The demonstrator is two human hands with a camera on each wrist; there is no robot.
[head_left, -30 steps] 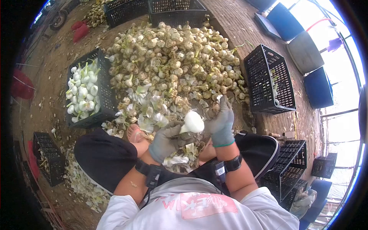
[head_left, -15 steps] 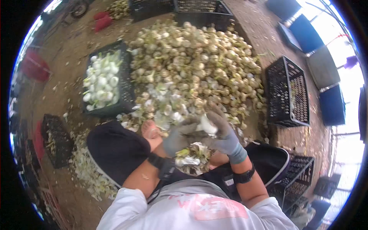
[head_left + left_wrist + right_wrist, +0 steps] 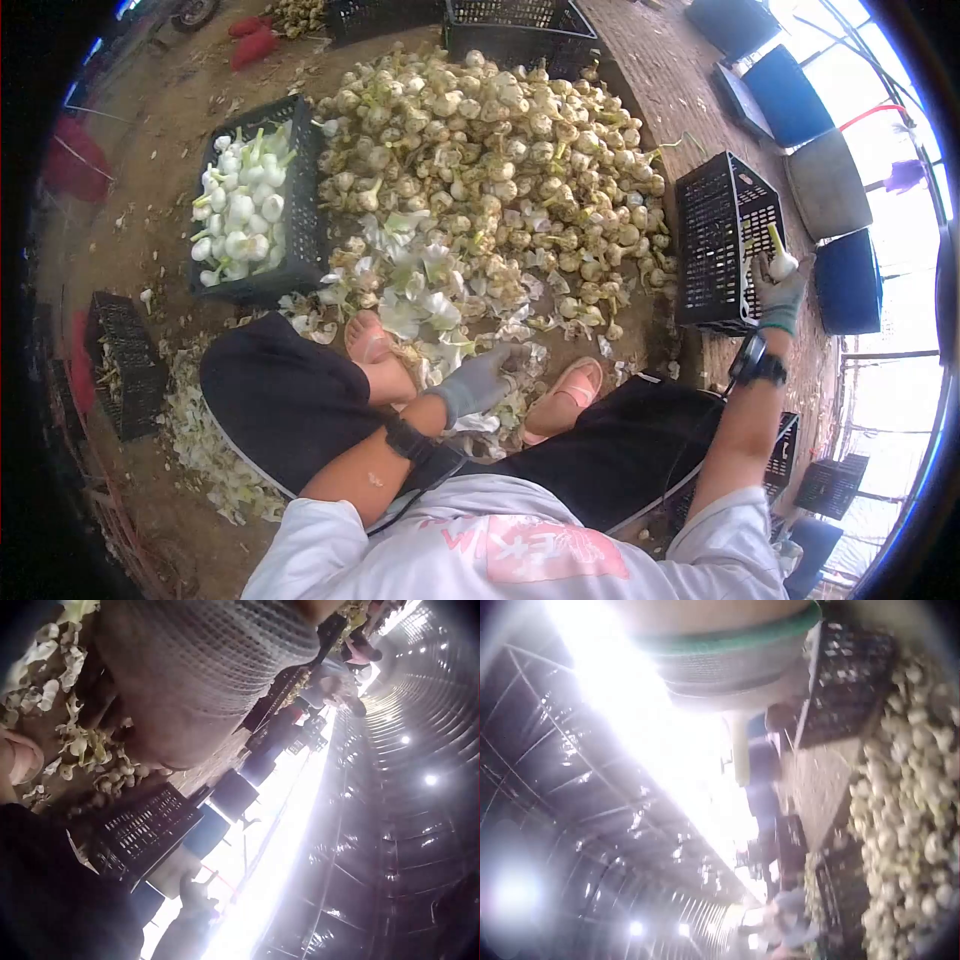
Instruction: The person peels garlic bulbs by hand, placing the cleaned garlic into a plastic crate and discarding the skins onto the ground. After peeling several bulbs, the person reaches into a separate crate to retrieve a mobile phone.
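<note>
Out to the right in the head view, my gloved right hand (image 3: 779, 298) grips a white peeled garlic bulb (image 3: 783, 266) with its green stem pointing up. This hand overlaps the near end of a black slatted crate (image 3: 712, 250). The bulb's pale stem (image 3: 739, 754) shows below the glove in the right wrist view. My gloved left hand (image 3: 478, 386) hovers low between the feet, its fingers loosely bent and holding nothing, beside loose garlic skins (image 3: 405, 310). In the left wrist view the back of that glove hides the fingers.
A large heap of unpeeled garlic (image 3: 480, 150) spreads in front. At left, a dark crate (image 3: 305, 235) holds white peeled bulbs (image 3: 240, 210). More skins (image 3: 215, 450) lie by the left knee. Blue bins (image 3: 848, 280) stand beyond the right crate.
Both hands were together at the white bulb in front of me. The right hand has carried it off to the right crate; the left has let go and stays over the skins.
</note>
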